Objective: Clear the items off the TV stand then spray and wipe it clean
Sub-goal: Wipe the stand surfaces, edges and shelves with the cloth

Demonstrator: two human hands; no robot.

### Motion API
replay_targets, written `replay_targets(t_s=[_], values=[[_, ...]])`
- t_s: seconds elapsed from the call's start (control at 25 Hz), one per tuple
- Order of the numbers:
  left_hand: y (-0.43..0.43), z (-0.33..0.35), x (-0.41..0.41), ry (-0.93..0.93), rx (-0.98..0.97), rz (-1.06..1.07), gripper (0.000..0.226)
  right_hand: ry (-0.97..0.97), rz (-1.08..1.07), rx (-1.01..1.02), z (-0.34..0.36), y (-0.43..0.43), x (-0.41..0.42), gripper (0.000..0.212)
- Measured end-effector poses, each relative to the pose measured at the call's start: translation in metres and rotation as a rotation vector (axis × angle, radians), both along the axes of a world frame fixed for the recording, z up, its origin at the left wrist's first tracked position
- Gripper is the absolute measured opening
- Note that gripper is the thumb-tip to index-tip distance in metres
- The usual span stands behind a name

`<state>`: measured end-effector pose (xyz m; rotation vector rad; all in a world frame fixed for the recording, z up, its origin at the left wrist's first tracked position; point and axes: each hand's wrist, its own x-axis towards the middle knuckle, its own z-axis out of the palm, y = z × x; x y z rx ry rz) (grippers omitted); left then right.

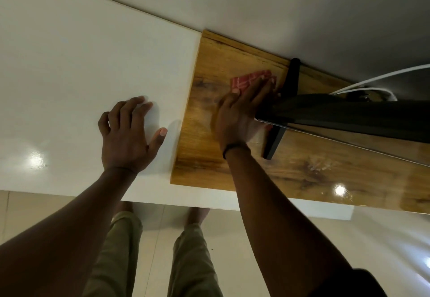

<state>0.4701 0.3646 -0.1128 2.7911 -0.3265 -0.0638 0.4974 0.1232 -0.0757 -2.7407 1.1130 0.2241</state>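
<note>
TV stand (69, 75), seen from above: one unit whose top has two parts, one glossy white part on the left and one wooden panel (290, 175) on the right, set against the wall (279, 5). Each part shows one bright reflection of a lamp.

One cloth (249, 80), red with a pale pattern, lies flat on the wooden panel near its back edge, just beside the foot of the television.

One television (349, 112), black, stands on the wooden panel. One black foot (290, 75) of it is visible, running from the back of the panel towards the front. Two white cables (381, 75) pass behind the set.

Two hands are in view. The left hand (128, 138) rests on the white part, thumb spread wide and fingers only slightly bent, their tips touching the surface; it holds nothing. The right hand (237, 115) lies palm down on the cloth with fingers straight and close together, pressing it against the wood; the fingertips reach the far part of the cloth, and the edge of the hand is close against the corner of the television. One dark band (232, 149) circles the right wrist.

Below the front edge of the stand: a pale tiled floor (279, 250), two legs in khaki trousers (116, 261), and two bare feet partly hidden under the edge.
</note>
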Motion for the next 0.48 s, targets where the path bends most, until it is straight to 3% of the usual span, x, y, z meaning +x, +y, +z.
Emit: replay_targets(t_s=[0.2, 0.48], values=[[0.000, -0.002, 0.000, -0.024, 0.007, 0.005, 0.064, -0.028, -0.059, 0.005, 0.004, 0.016, 0.068, 0.069], [-0.003, 0.002, 0.001, -0.043, 0.000, 0.025, 0.060, -0.068, 0.541, 0.029, 0.000, 0.058, -0.028, 0.068]])
